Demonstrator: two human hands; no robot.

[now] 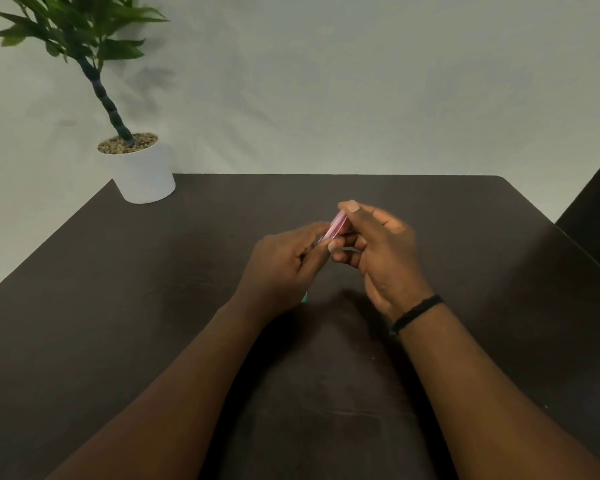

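Above the middle of the dark table (118, 306), both hands meet around a small pink object (338, 225), slim and partly translucent. My right hand (381, 251) pinches its upper end between thumb and fingers. My left hand (284, 268) grips its lower end with curled fingers. A small teal tip (305, 298) pokes out below my left palm; what it belongs to is hidden. A black band (416, 313) circles my right wrist.
A white pot (142, 174) with a green plant (77, 32) stands on the table's far left corner. A pale wall lies behind the table. A dark object (596, 216) sits at the right edge of view.
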